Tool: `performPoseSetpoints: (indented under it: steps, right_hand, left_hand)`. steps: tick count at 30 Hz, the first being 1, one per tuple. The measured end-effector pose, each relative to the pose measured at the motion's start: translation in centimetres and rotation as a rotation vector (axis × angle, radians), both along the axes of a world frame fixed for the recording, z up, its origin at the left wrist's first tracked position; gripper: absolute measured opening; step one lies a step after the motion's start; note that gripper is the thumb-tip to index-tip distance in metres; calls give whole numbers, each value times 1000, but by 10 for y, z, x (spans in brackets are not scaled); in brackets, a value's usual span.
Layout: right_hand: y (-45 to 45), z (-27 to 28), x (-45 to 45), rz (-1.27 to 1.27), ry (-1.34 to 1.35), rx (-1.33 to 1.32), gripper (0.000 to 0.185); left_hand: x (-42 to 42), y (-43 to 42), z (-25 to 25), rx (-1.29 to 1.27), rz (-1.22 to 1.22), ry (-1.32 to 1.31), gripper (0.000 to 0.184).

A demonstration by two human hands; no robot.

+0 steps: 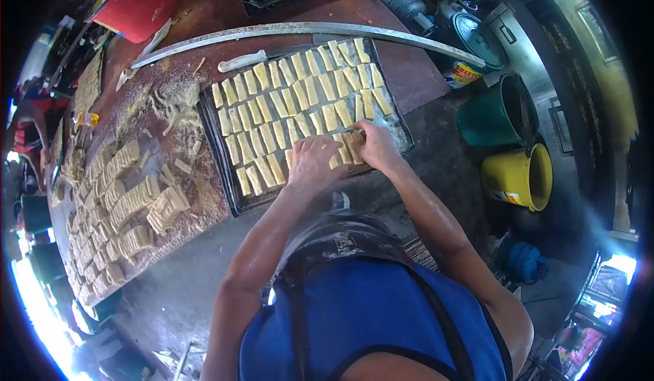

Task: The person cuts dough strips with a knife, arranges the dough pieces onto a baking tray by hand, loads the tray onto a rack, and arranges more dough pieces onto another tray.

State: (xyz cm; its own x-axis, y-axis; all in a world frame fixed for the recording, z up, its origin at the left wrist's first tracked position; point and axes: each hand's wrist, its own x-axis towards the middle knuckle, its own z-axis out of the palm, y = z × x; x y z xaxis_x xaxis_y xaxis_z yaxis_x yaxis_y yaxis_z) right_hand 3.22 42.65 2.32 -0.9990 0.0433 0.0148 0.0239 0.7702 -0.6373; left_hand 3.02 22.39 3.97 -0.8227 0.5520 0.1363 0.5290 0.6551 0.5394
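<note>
Rows of pale dough strips [276, 103] lie on a dark baking tray [219, 170] in front of me. My left hand [312, 164] is over the tray's near edge, palm down. Its fingers are spread and rest on or just above the strips in the nearest row. Close to its right, my right hand [377, 146] is bent round a dough strip [353, 142] at the near right part of the tray, with thumb and forefinger at its sides. The fingers partly hide the strips between the two hands.
Stacked cut dough pieces [129, 200] cover the floury table's left side. A long metal bar [306, 28] lies beyond the tray, near a white-handled tool [242, 61]. A red bucket [139, 9] stands far left; green [485, 112] and yellow [518, 176] buckets stand right.
</note>
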Motion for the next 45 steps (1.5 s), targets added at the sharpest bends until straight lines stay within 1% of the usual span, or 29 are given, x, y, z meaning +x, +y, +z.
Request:
performPoseSetpoints:
  steps: [2, 5, 9, 12, 15, 16, 17, 18, 20, 21, 22, 24, 25, 26, 27, 28, 30, 31, 32, 34, 35, 36, 37, 38, 40, 41, 42, 44, 45]
  right_hand:
    - [1, 3, -2, -5, -42, 42, 39]
    - [4, 2, -2, -80, -74, -22, 36]
    - [-1, 25, 7, -158, -86, 70, 30]
    - [4, 18, 8, -198, -42, 85, 26]
    - [12, 11, 8, -149, -43, 131, 24]
    - [15, 12, 7, -125, -39, 121, 24]
    - [18, 16, 8, -126, 2, 147, 24]
    - [18, 23, 4, -110, 47, 166, 24]
    - [3, 63, 0, -200, 104, 25, 19]
    - [7, 65, -5, -184, 68, -63, 17]
    - [14, 60, -10, -172, 15, -145, 14]
    - [27, 34, -27, -26, -34, -85, 15]
    - [16, 33, -35, 10, 25, -119, 18]
    - [4, 38, -42, 34, 85, -151, 23]
    - [-12, 43, -50, 40, 81, -174, 31]
    - [-33, 47, -56, 59, 75, -182, 31]
    - [-87, 53, -70, 239, 65, -381, 30]
    - [-113, 54, -76, 340, 14, -327, 29]
    - [-143, 53, -81, 440, -34, -271, 29]
    - [-211, 45, -90, 607, 28, -297, 29]
    - [-245, 39, -92, 657, -39, -293, 27]
    - [-282, 33, -98, 708, -97, -287, 26]
    - [-318, 28, -104, 757, -59, -217, 28]
    - [-351, 21, -104, 801, -33, -149, 32]
    - [-404, 12, -103, 748, 28, 75, 41]
    - [-418, 11, -105, 770, -35, 267, 50]
    - [-426, 5, -113, 757, -40, 273, 50]
    - [-435, -8, -133, 714, -207, 332, 54]
    - [-435, -6, -136, 709, -62, 263, 43]
  left_hand:
    - [-7, 6, -7, 60, -40, 49, 48]
    - [-14, 7, -13, -62, -109, -4, 53]
    - [-19, 13, -5, 18, -130, 46, 56]
    - [-21, 26, -10, -26, -166, 24, 58]
    - [-22, 26, -7, -106, -179, 4, 59]
    - [-22, 20, -3, -11, -169, 28, 57]
    - [-23, 12, 3, 78, -144, 57, 55]
    - [-23, 0, 7, 54, -86, 64, 55]
    - [-24, -30, 15, 197, 71, 62, 50]
    - [-20, -48, 19, 221, 193, 57, 35]
    - [-11, -69, 17, 189, 281, 52, 35]
    - [6, -113, 17, 204, 482, 98, 19]
    - [16, -133, 16, 204, 556, 99, 11]
    - [27, -154, 6, 143, 642, 141, 14]
    - [37, -172, 4, 167, 771, 113, 16]
    - [46, -190, 6, 196, 887, 85, 20]
    - [55, -232, 13, 151, 1015, 88, 29]
    - [55, -259, 4, 197, 1022, 66, 32]
    - [52, -279, 8, 68, 1069, 55, 29]
    - [34, -315, 13, 79, 1159, 42, 23]
    - [23, -331, 14, 91, 1156, 43, 23]
    - [7, -349, 14, 18, 1166, -59, 20]
    - [-7, -365, 13, -59, 1175, -169, 19]
    - [-17, -378, 10, -52, 1171, -177, 19]
    - [-46, -394, 4, -198, 1131, -355, 19]
    - [-60, -399, 2, -285, 1084, -563, 36]
    - [-64, -402, -4, -282, 1069, -565, 36]
    - [-65, -405, -19, -301, 984, -341, 30]
    - [-65, -406, -16, -287, 934, -352, 42]
